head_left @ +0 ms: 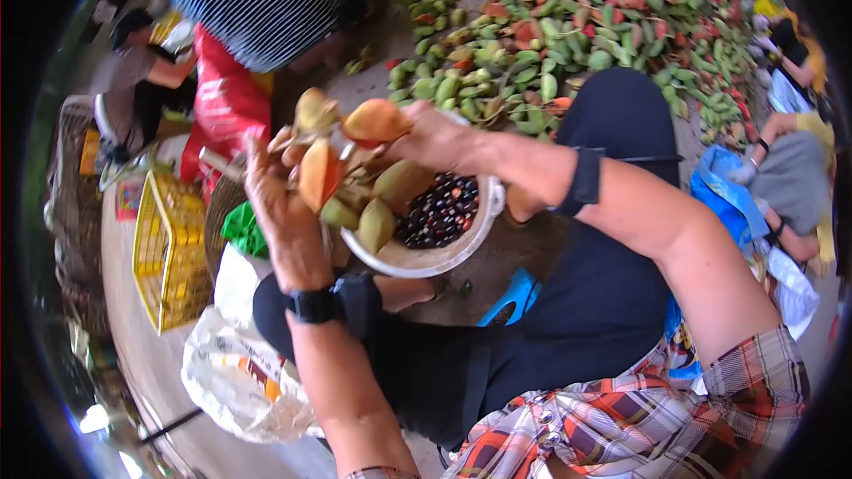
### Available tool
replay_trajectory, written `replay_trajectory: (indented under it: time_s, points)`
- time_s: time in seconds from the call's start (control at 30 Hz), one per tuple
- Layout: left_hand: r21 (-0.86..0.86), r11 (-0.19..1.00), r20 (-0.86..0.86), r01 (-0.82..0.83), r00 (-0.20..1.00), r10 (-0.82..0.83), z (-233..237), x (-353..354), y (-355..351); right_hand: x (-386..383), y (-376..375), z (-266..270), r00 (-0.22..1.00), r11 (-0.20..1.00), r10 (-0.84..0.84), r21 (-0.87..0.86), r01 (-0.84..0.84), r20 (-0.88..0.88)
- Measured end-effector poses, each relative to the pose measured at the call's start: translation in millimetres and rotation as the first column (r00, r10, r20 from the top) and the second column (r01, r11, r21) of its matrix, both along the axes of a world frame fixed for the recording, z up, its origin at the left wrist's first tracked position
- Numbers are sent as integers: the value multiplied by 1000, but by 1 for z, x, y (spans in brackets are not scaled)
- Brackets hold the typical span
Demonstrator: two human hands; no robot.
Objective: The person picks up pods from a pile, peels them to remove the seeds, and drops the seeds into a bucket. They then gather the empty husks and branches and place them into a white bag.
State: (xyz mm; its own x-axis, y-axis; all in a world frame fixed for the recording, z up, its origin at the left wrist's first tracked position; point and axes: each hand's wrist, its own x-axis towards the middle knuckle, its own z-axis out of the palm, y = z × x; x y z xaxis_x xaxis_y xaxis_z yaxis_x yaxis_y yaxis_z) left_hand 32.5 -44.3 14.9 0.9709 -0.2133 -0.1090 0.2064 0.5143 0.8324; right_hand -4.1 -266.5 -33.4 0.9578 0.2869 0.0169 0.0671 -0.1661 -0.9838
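Note:
My left hand [282, 204] is closed around an orange-green pod [318, 173] and a knife handle [217, 162] that sticks out to the left. My right hand [435, 137] grips a split orange pod [376, 120] just above a white bowl [461, 247]. The bowl holds dark shiny seeds [442, 211] and a few whole green pods [376, 223]. Both hands meet over the bowl's left rim, which rests on my lap.
A big heap of green and red pods [577, 27] covers the floor ahead. A yellow plastic crate [169, 248] and a white plastic bag [235, 372] lie at the left. Other people sit around: striped shirt [257, 0] ahead, another person [790, 177] at right.

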Motion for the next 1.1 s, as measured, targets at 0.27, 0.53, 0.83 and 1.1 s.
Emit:
replay_trajectory:
  time_s: [0.27,0.53,0.83,1.1]
  points:
    - [159,955,124,-250,965,232,-1,-13,-15,-14,10,1,953,977,200,113,-178,-227]
    - [30,995,-434,96,898,-73,-24,6,-16,-21,-12,30,933,971,139,-137,-193,-332]
    - [35,868,-333,496,824,-458,-41,-19,-66,-23,-16,19,917,906,-71,359,224,-393]
    - [94,915,-324,392,881,-345,-63,-16,-52,-23,-16,30,969,959,-168,198,203,-179]
